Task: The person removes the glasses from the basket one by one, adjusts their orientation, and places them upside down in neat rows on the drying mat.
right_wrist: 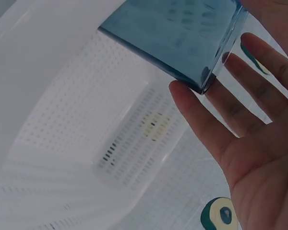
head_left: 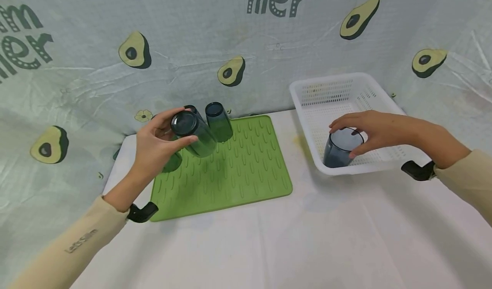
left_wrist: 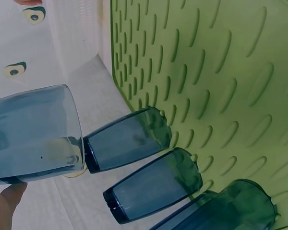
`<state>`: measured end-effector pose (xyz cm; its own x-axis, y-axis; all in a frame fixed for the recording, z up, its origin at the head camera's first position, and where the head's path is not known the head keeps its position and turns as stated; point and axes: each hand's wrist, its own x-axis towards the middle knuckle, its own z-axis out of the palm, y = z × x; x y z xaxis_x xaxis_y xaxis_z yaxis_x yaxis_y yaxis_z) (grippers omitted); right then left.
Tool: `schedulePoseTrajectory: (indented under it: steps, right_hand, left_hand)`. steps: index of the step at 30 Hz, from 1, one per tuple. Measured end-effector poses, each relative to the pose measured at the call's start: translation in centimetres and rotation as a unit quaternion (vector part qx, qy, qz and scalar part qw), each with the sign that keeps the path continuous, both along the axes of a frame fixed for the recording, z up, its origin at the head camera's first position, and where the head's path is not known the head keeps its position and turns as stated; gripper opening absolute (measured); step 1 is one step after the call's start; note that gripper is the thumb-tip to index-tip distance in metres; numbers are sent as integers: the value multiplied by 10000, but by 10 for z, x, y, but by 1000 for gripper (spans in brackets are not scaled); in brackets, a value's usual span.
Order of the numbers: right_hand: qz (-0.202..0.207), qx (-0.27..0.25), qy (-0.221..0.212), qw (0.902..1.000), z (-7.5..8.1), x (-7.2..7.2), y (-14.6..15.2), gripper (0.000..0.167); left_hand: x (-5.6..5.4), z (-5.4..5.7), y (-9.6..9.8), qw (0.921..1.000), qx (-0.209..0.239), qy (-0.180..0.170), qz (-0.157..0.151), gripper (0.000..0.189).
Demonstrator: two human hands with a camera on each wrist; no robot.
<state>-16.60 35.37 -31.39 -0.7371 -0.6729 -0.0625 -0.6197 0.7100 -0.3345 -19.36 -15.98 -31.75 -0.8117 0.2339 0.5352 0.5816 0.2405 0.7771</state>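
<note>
My left hand (head_left: pixel 155 139) grips a blue-tinted drinking glass (head_left: pixel 194 135) between thumb and fingers, its base turned up, above the green mat (head_left: pixel 230 169). In the left wrist view that glass (left_wrist: pixel 33 134) shows its open rim, apart from the mat. Several like glasses stand upside down on the mat; one glass (head_left: pixel 220 122) is at its back edge, and another glass (head_left: pixel 173 163) is partly hidden by my left hand. Over at the white basket (head_left: pixel 326 169), my right hand (head_left: pixel 374 131) holds another blue glass (head_left: pixel 338 152) near its rim, mouth up, thumb and fingers on opposite sides.
The ridged mat lies on a white-covered table (head_left: pixel 261 246), and the perforated basket stands to its right. Behind them hangs a pale curtain (head_left: pixel 184 32) printed with avocados and letters. A black band with a camera (head_left: pixel 142 212) sits on my left wrist.
</note>
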Motion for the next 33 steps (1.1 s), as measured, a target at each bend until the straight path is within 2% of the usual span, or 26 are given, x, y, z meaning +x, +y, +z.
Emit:
schedulePoseTrajectory:
  steps: [7, 15, 21, 25, 33]
  right_hand:
    - [64, -174, 19, 9998, -2, -2, 1, 66]
    - [81, -559, -849, 9948, -6, -9, 8, 78]
    - [-234, -588, -1407, 9880, -6, -20, 10, 79]
    - [-397, -509, -1656, 9841, -4, -24, 11, 82]
    - [-321, -424, -2061, 9771, 1, -29, 7, 85]
  left_hand:
    - [0, 0, -5, 9999, 9, -101, 43, 67]
    - [-3, 0, -8, 9999, -20, -45, 128, 66]
    - [-3, -2, -11, 9998, 49, -127, 115, 66]
    - [-4, -3, -14, 9997, 84, -199, 76, 65]
    - [-7, -9, -20, 9988, -251, -365, 225, 65]
